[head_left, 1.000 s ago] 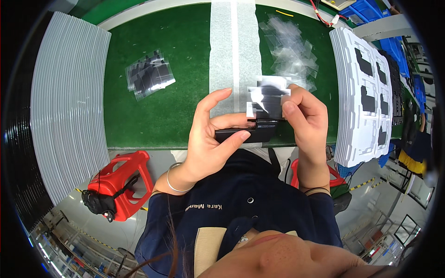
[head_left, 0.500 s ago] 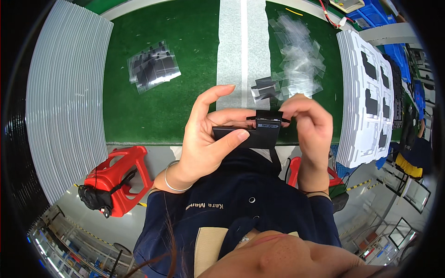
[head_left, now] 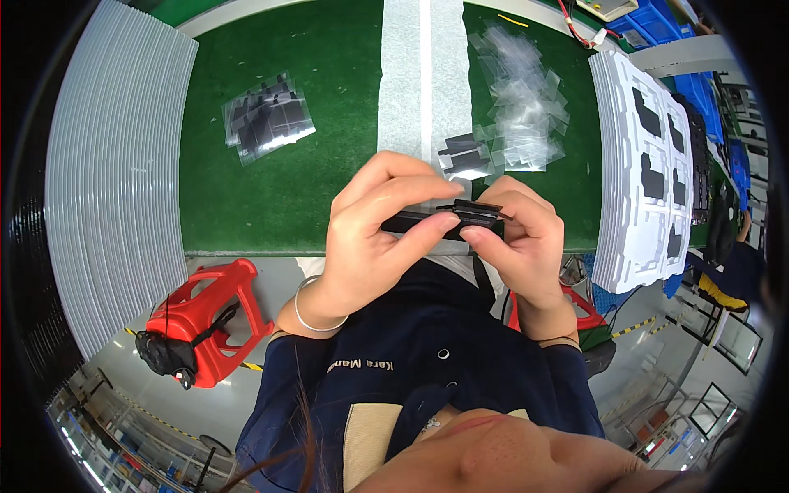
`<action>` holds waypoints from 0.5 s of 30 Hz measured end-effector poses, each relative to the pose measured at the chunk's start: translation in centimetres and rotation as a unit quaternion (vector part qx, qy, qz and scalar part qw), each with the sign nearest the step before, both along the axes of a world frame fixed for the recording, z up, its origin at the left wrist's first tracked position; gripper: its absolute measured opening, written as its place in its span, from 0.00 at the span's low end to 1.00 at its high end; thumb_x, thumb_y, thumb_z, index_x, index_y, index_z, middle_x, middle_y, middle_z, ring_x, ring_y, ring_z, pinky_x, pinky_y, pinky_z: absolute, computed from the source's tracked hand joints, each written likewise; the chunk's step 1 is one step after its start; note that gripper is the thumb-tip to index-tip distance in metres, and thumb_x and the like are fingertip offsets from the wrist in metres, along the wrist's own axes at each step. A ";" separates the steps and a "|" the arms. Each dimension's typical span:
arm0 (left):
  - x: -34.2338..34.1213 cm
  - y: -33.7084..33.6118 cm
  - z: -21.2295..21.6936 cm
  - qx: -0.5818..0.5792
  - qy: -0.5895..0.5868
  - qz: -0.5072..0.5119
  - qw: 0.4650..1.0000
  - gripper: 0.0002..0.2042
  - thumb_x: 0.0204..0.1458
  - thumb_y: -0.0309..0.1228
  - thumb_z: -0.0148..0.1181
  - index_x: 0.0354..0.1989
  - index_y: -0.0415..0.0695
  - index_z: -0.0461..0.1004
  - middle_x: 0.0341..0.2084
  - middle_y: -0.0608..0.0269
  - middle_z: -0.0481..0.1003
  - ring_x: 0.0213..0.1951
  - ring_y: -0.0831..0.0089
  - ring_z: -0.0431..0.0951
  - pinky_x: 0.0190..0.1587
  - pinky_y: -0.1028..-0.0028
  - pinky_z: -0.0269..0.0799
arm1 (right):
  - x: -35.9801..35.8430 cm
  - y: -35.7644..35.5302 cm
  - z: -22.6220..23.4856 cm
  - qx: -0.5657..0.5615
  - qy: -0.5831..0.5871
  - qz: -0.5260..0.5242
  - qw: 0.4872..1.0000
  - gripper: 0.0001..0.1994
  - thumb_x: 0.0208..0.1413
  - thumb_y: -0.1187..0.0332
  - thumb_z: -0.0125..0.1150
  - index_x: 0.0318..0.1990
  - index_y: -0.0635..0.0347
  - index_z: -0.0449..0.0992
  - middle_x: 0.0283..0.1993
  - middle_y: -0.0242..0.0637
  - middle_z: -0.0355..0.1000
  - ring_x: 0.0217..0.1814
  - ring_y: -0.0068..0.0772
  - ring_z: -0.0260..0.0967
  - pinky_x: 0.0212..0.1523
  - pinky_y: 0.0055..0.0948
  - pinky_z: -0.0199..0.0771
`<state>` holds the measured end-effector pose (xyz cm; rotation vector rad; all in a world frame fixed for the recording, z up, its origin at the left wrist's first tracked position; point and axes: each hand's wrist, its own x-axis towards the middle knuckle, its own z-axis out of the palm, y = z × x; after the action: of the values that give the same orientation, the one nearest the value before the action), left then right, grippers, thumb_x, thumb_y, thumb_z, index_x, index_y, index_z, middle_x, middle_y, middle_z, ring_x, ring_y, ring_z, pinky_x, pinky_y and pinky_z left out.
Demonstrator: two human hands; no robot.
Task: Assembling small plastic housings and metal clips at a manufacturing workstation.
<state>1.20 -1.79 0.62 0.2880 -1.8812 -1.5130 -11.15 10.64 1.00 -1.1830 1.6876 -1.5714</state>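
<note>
A black L-shaped block [head_left: 477, 215] is held near the front edge of the green table, turned so that a narrow side shows. My left hand [head_left: 366, 230] is closed on its longer part, thumb in front and fingers behind. My right hand [head_left: 526, 242] pinches the right end between thumb and fingers. Thin black film sticks out beyond that end. Just behind the hands lies a clear sheet with black stickers [head_left: 464, 156], on a pale strip [head_left: 403, 82] running across the table.
More black stickers on clear sheets [head_left: 267, 119] lie at left. Loose clear film pieces [head_left: 526, 115] are heaped right of the strip. Stacked white trays [head_left: 633, 205] with black L-shaped parts stand at right, stacked grey trays [head_left: 119, 181] at left. A red stool [head_left: 218, 316] stands below.
The block has tipped, so its broad labelled face no longer shows. My right hand has closed on its right end, and my left fingers have come down over the top.
</note>
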 end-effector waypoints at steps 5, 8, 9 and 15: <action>-0.3 0.1 -0.3 -0.021 0.016 0.016 1.000 0.08 0.35 0.16 0.61 0.28 0.36 0.75 0.32 0.57 0.69 0.40 0.65 0.69 0.42 0.69 0.65 | 0.3 -0.2 0.3 -0.029 0.019 -0.029 0.999 0.08 0.36 0.80 0.65 0.27 0.67 0.74 0.25 0.38 0.69 0.25 0.28 0.65 0.25 0.22 0.63; -0.9 0.0 -0.4 -0.082 0.073 0.059 0.992 0.11 0.29 0.18 0.66 0.25 0.40 0.76 0.30 0.63 0.71 0.38 0.63 0.70 0.39 0.69 0.67 | 0.2 -0.6 -0.2 -0.091 0.120 -0.049 0.987 0.10 0.34 0.81 0.66 0.28 0.67 0.75 0.25 0.39 0.70 0.25 0.30 0.66 0.24 0.23 0.64; -0.9 0.1 -0.3 -0.121 0.081 0.086 0.986 0.11 0.28 0.18 0.66 0.24 0.41 0.76 0.30 0.63 0.72 0.38 0.62 0.69 0.39 0.68 0.67 | 0.2 -0.7 -0.2 -0.093 0.120 -0.049 0.987 0.10 0.34 0.81 0.66 0.28 0.67 0.75 0.25 0.39 0.70 0.25 0.30 0.66 0.24 0.23 0.64; -1.2 1.5 -0.3 -0.294 0.067 0.191 0.934 0.15 0.26 0.22 0.68 0.27 0.43 0.75 0.33 0.67 0.73 0.42 0.59 0.67 0.42 0.62 0.58 | 1.0 -1.5 -0.5 -0.144 0.281 -0.134 0.939 0.14 0.30 0.81 0.66 0.31 0.65 0.75 0.24 0.36 0.71 0.22 0.31 0.67 0.21 0.24 0.64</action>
<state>0.03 -0.29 0.30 0.2425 -1.9325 -0.6552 -10.17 9.10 0.47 -1.7385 2.0951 -1.8049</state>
